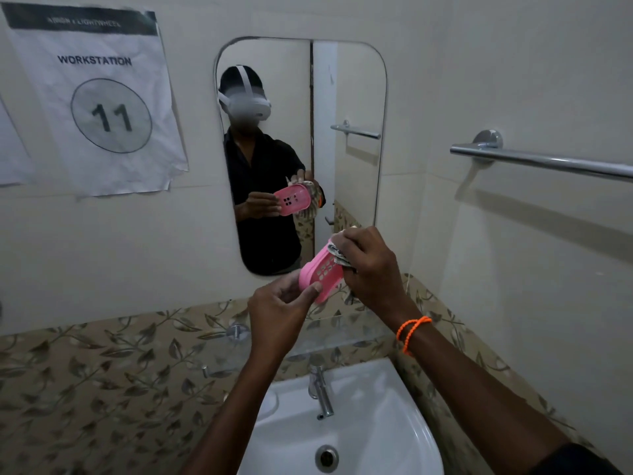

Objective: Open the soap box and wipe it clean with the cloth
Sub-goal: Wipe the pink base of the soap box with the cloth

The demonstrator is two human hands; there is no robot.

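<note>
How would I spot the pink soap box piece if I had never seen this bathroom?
Start at the white sink and look up to the two hands raised before the wall mirror. The soap box piece sits between them: the left hand pinches its lower end while the right hand presses a patterned cloth into it. It is the only bright pink thing, with small drain slots.
</note>
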